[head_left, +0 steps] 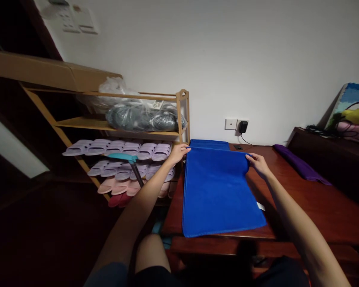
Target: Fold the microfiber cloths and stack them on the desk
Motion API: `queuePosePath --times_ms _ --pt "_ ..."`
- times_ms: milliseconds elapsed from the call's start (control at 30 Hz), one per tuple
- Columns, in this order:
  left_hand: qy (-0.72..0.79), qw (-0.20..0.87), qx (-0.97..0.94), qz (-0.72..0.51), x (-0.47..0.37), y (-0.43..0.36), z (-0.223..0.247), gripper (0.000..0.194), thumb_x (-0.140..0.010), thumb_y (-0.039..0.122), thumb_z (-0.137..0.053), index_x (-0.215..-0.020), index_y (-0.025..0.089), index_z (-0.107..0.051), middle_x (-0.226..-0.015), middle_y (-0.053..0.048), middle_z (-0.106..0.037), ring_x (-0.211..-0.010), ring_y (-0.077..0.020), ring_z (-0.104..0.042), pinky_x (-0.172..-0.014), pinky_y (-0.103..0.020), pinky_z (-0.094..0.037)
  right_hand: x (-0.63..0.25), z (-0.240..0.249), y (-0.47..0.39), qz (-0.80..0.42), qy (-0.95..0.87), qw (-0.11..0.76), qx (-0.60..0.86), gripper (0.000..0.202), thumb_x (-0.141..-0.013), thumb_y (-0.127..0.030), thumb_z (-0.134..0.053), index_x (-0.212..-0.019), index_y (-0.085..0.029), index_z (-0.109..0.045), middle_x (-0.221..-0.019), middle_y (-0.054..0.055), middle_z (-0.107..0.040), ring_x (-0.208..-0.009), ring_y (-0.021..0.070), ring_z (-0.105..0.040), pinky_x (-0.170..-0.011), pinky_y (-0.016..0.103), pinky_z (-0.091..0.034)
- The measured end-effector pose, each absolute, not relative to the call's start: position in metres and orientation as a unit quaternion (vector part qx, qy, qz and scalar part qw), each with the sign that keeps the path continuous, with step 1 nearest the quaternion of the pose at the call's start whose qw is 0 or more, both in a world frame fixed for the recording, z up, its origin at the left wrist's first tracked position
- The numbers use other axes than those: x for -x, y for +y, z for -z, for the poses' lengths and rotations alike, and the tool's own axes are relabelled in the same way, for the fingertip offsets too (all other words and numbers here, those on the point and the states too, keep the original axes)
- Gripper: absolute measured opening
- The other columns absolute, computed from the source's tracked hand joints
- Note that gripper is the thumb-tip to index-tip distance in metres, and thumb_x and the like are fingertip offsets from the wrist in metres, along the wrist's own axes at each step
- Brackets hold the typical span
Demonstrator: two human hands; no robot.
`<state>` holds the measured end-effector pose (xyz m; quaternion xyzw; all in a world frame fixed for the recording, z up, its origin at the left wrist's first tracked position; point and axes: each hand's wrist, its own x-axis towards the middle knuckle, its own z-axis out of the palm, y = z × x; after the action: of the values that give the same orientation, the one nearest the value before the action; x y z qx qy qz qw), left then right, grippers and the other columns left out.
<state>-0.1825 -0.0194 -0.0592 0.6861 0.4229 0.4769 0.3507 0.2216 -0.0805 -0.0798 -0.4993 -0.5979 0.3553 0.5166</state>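
Observation:
A bright blue cloth with stitched edges lies spread on the reddish-brown wooden table, its near edge reaching the table's front. My left hand pinches its far left corner. At the far right corner, my right hand grips the cloth between thumb and fingers, and the fabric curls up there. A small white tag sticks out from the cloth's right side. Just behind it lies a folded blue cloth of the same colour, partly covered.
Left of the table stands a wooden rack with lilac slippers, pink slippers and plastic-wrapped bundles. A teal-topped handle rises before it. A purple cloth lies at right. A black adapter is plugged into the wall.

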Motion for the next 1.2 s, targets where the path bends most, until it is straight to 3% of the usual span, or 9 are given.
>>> queuePosePath --times_ms 200,333,700,1000,1200 --pt "0.470 0.280 -0.694 -0.468 0.181 -0.018 0.090 0.021 -0.082 0.037 -0.054 -0.075 0.018 -0.052 -0.058 0.004 -0.053 -0.056 -0.0123 -0.052 -0.056 -0.023 -0.040 -0.190 0.109 -0.062 -0.331 -0.611 0.512 0.505 0.053 -0.069 -0.066 -0.059 -0.088 -0.017 -0.062 -0.085 0.006 -0.067 -0.077 0.0194 -0.059 -0.072 0.030 -0.047" --pt "0.492 0.236 -0.717 -0.434 0.180 -0.021 0.112 0.015 -0.082 0.032 -0.054 -0.075 0.019 -0.052 -0.056 0.006 -0.047 -0.057 -0.0125 -0.049 -0.059 -0.023 -0.039 -0.180 0.127 -0.053 -0.318 -0.637 0.479 0.514 0.053 -0.072 -0.068 -0.053 -0.084 -0.018 -0.061 -0.079 0.004 -0.066 -0.076 0.0201 -0.059 -0.071 0.031 -0.047" --pt "0.520 0.174 -0.755 -0.361 0.182 -0.021 0.135 0.014 -0.087 0.031 -0.049 -0.093 0.022 -0.057 -0.077 0.001 -0.060 -0.078 -0.0178 -0.058 -0.075 -0.027 -0.042 -0.190 0.142 -0.047 -0.307 -0.671 0.423 0.526 0.048 -0.076 -0.064 -0.049 -0.085 -0.019 -0.062 -0.083 0.004 -0.066 -0.080 0.0206 -0.059 -0.077 0.032 -0.047" --pt "0.537 0.135 -0.762 -0.336 0.183 -0.027 0.130 0.016 -0.088 0.031 -0.047 -0.091 0.021 -0.059 -0.069 0.003 -0.058 -0.071 -0.0158 -0.057 -0.070 -0.025 -0.040 -0.191 0.137 -0.056 -0.325 -0.669 0.420 0.520 0.051 -0.075 -0.066 -0.051 -0.085 -0.017 -0.063 -0.081 0.004 -0.067 -0.078 0.0208 -0.059 -0.075 0.033 -0.047" --pt "0.529 0.098 -0.778 -0.324 0.183 -0.038 0.130 0.018 -0.091 0.032 -0.045 -0.097 0.021 -0.058 -0.067 0.003 -0.057 -0.071 -0.0176 -0.059 -0.077 -0.028 -0.038 -0.197 0.133 -0.069 -0.356 -0.669 0.411 0.507 0.047 -0.075 -0.063 -0.054 -0.082 -0.017 -0.062 -0.074 0.001 -0.063 -0.071 0.0179 -0.056 -0.069 0.030 -0.045"
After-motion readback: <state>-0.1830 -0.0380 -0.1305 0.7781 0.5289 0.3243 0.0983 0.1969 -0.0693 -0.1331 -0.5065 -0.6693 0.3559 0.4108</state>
